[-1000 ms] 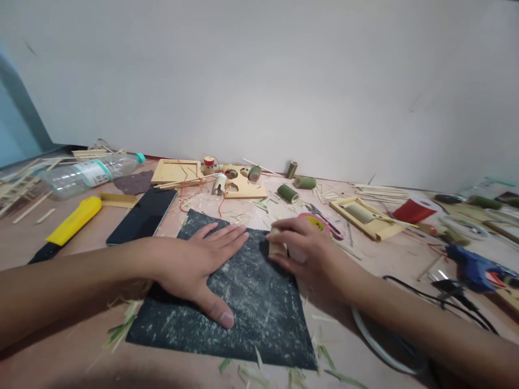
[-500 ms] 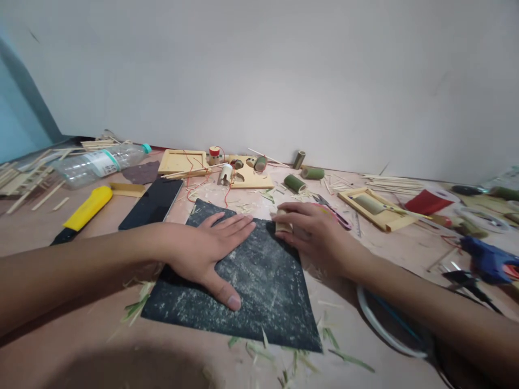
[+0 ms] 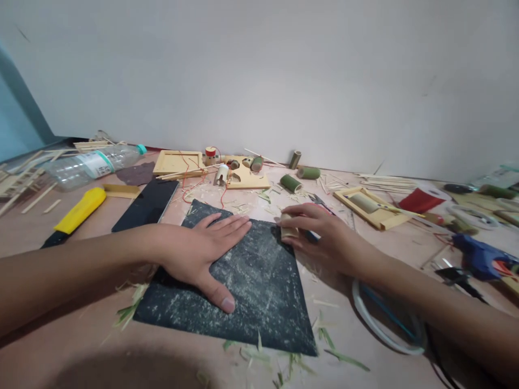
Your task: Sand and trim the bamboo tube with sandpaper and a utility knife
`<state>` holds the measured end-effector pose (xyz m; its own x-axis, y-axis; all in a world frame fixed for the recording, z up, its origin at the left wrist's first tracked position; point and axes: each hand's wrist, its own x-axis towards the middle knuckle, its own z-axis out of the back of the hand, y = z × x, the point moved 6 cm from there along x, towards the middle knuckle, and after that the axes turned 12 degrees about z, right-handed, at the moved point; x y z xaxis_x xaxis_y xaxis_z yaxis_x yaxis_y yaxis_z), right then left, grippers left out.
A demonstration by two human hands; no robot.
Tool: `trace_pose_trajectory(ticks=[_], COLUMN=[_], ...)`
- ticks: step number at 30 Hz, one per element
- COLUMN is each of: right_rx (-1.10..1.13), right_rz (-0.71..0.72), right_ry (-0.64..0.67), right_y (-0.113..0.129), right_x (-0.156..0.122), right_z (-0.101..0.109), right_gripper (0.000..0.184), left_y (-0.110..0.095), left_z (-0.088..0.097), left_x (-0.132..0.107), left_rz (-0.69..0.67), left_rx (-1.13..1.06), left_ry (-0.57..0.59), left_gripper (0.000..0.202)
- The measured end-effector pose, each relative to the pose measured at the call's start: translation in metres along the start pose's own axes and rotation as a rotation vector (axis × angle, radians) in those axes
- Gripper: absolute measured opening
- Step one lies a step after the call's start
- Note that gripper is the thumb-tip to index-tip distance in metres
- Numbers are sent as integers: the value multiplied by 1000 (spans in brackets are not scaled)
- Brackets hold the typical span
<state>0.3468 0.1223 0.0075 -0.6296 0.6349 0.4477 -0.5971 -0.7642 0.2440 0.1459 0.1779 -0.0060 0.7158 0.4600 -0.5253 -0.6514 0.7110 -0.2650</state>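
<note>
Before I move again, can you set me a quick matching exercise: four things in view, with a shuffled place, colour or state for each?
1. left hand
2. right hand
3. plastic bottle
4. glue gun

A. blue, toward the right edge of the view
B. spread palm down on the dark sheet
C. lying on its side, with a teal cap
D. holding a pale cylinder

Pairs: 1-B, 2-D, 3-C, 4-A

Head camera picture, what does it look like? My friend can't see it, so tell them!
The person's left hand lies flat on a dark, speckled sheet; the right hand holds a small pale piece near the sheet's far right corner. Around them: a plastic bottle on the left, green tubes beyond, and a blue glue gun on the right.
</note>
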Motion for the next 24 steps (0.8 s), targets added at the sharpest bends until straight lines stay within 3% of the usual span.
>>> trace_pose_trajectory(ticks=[4,9,13,18,22,24], right_rx=[176,12,248,104,220,130], right_rz=[55,-51,45,-16,117,36], right_ry=[185,53,247,88,113,98], right_y=[6,1,29,24,27,21], right_x=[-7,-5,-5,-5,-3,0], right_z=[-4,7,-6,-3,-12,-9], right_gripper=[27,20,29,23,26,24], left_y=[1,1,-1,0,-1,-2], left_z=[-1,0,0,0,0,0], left_x=[1,0,-1,-1,-1,-1], left_rz=[-15,-2,14,31,39,34], left_rx=[-21,-3,12,29,52,51], left_ry=[-6,6,29,31,49,49], left_gripper=[133,135,131,133,132,134])
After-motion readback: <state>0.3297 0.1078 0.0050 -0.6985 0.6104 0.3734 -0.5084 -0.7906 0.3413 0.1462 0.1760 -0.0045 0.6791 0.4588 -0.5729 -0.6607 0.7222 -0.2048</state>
